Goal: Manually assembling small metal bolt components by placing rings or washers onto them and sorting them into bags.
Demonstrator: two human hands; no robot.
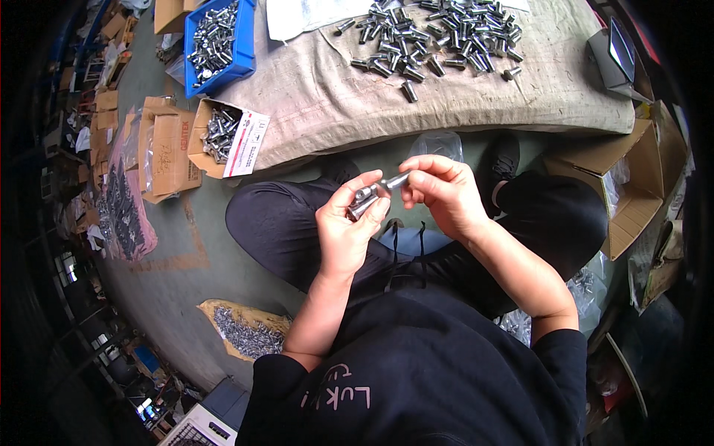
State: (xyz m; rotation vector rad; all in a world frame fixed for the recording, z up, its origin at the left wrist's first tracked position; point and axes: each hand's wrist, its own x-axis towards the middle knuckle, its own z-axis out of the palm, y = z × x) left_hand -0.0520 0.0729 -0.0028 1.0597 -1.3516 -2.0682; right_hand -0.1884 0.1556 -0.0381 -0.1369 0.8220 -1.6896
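Note:
My left hand point(343, 234) is closed round a few short, shiny metal cylinders point(360, 209), which stick out between thumb and fingers. In front of my lap, my right hand point(448, 195) pinches another metal cylinder point(399, 180) between thumb and fingertips. This one lies slanted, its wider end close to the left fingertips; whether it touches the pieces there I cannot tell. A loose pile of similar metal cylinders point(407, 91) is spread over the cloth-covered work surface point(312, 97) beyond my hands.
At the far left of the cloth stand a blue bin point(249, 44) and a small carton point(201, 152), both holding metal pieces. An open cardboard box point(628, 215) is at the right. Small parts lie on a brown sheet point(212, 306) at lower left. A dark-screened device point(621, 48) sits far right.

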